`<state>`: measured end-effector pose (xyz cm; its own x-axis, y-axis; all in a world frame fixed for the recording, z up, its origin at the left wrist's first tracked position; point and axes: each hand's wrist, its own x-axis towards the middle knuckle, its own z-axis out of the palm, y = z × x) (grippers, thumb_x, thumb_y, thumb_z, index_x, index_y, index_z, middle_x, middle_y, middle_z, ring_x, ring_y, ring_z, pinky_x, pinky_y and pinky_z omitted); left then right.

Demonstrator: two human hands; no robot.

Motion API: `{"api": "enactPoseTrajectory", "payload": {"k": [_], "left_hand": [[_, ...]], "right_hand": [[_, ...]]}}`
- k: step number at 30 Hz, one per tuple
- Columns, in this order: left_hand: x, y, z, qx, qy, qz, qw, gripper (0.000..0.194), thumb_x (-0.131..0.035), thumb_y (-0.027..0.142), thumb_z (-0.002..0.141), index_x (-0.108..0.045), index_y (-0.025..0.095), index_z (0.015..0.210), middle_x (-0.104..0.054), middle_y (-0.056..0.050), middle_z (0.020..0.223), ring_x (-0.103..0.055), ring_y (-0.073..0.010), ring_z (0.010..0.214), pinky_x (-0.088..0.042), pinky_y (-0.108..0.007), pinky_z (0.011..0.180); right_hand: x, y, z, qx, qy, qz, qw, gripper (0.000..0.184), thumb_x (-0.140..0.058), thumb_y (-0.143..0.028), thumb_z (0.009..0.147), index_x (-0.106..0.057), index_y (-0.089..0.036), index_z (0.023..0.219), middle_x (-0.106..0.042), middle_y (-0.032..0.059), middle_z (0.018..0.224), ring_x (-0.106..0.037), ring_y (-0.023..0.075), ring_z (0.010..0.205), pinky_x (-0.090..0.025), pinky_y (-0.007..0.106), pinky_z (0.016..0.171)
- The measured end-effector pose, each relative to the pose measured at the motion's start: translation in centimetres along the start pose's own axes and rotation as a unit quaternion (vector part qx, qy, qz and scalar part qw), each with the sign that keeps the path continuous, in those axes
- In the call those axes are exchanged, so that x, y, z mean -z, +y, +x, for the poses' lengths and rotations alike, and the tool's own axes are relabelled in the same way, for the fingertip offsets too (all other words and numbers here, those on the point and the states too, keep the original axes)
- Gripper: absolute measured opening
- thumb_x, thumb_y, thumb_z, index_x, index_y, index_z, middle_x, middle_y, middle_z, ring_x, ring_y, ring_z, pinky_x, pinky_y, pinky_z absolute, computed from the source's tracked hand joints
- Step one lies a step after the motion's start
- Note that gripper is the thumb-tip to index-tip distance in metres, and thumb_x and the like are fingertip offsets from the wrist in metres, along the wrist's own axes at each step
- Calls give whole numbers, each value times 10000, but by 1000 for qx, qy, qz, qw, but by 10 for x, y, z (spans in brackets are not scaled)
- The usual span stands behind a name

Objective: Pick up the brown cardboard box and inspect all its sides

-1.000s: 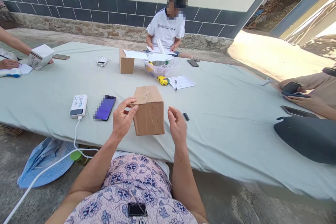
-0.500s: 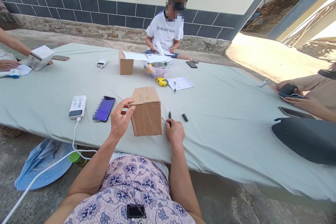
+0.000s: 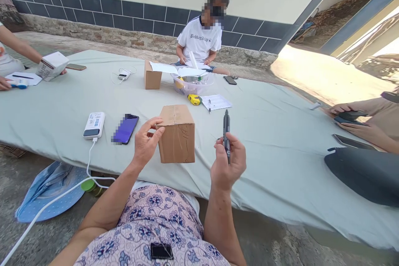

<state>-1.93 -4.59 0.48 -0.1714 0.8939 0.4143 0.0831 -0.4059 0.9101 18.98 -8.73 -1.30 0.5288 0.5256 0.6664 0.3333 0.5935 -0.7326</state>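
A brown cardboard box [image 3: 177, 143] sits on the cloth in front of me, with dark pen strokes on its right side. My left hand [image 3: 146, 141] grips its upper left edge between thumb and fingers. Held up to the right of the box is a black marker pen [image 3: 226, 126], its dark tip pointing upward. My right hand [image 3: 229, 164] is closed around the marker's lower part, apart from the box. The small black cap that lay on the cloth is not clearly visible behind this hand.
Left of the box lie a purple-screened phone [image 3: 126, 129] and a white power bank [image 3: 94, 125] with a cable. Beyond it are a yellow tape measure [image 3: 195, 99], paper [image 3: 220, 102] and a plastic basket [image 3: 195, 88]. A dark visor [image 3: 363, 172] lies right. Other people sit around the table.
My right hand has lifted the marker from the cloth and moved right, turning so the pen stands upright. My left hand stays on the box. The view has shifted slightly.
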Motion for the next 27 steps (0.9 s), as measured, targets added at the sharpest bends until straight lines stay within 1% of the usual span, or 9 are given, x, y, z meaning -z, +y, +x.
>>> {"api": "enactPoseTrajectory", "payload": {"k": [2, 4, 13, 15, 18, 21, 24, 25, 27], "left_hand": [[-1, 1, -1, 0, -3, 2, 1000, 252, -696, 355, 852, -736, 221, 1061, -715, -84, 1290, -633, -155, 912, -523, -241, 681], [-2, 1, -1, -1, -4, 1, 1000, 255, -696, 358, 848, -736, 220, 1059, -712, -89, 1296, -637, -160, 921, -522, -242, 676], [-1, 1, 4, -3, 12, 3, 1000, 289, -706, 386, 828, -747, 218, 1060, -724, -91, 1272, -637, -151, 866, -523, -235, 651], [0, 1, 5, 2, 16, 3, 1000, 294, -705, 389, 820, -752, 218, 1055, -726, -90, 1266, -642, -155, 869, -523, -235, 644], [2, 0, 7, 13, 28, 1, 1000, 304, -708, 394, 816, -754, 220, 1060, -727, -88, 1260, -638, -152, 858, -522, -233, 639], [5, -2, 9, 12, 39, -3, 999, 301, -710, 408, 816, -755, 214, 1043, -733, -87, 1244, -623, -143, 833, -526, -234, 645], [5, -2, 8, 7, 35, -6, 999, 292, -707, 404, 821, -754, 213, 1037, -731, -88, 1247, -624, -145, 837, -526, -237, 648], [4, -2, 8, 6, 28, -7, 1000, 290, -706, 398, 825, -752, 216, 1045, -728, -88, 1256, -628, -147, 849, -524, -237, 647], [1, -1, 5, 4, 9, -7, 1000, 279, -701, 379, 834, -750, 224, 1061, -723, -86, 1275, -642, -154, 888, -520, -238, 656]], "right_hand": [[-2, -20, -4, 107, -57, -3, 993, 184, -640, -236, 920, -717, -268, 1083, -685, 32, 944, -652, 177, 803, -531, 329, 701], [-4, -33, -7, 159, -110, -19, 981, 233, -638, -166, 915, -727, -286, 1093, -696, 18, 863, -639, 173, 750, -512, 310, 646], [-11, -46, -4, 111, -258, -1, 960, 215, -652, -170, 908, -720, -253, 1094, -717, 20, 891, -621, 156, 735, -505, 296, 663], [-10, -46, -3, 108, -264, 9, 958, 183, -659, -184, 907, -729, -245, 1065, -736, 27, 895, -640, 165, 752, -506, 302, 672], [-6, -41, -4, 74, -198, 21, 977, 105, -640, -225, 935, -740, -229, 968, -735, 21, 830, -636, 158, 683, -478, 293, 617], [-1, -33, -1, 63, -62, -15, 996, 176, -625, -299, 954, -724, -203, 845, -697, 16, 733, -616, 155, 611, -455, 297, 583], [2, -29, 4, 99, 69, -88, 989, 208, -622, -325, 956, -713, -194, 821, -670, 13, 701, -586, 153, 587, -463, 315, 606], [2, -28, 6, 115, 89, -109, 983, 181, -626, -314, 952, -720, -196, 853, -679, 18, 727, -593, 158, 615, -473, 322, 630], [1, -29, 7, 139, 68, -126, 980, 117, -641, -278, 939, -734, -209, 955, -711, 36, 834, -636, 181, 736, -502, 341, 705]]}}
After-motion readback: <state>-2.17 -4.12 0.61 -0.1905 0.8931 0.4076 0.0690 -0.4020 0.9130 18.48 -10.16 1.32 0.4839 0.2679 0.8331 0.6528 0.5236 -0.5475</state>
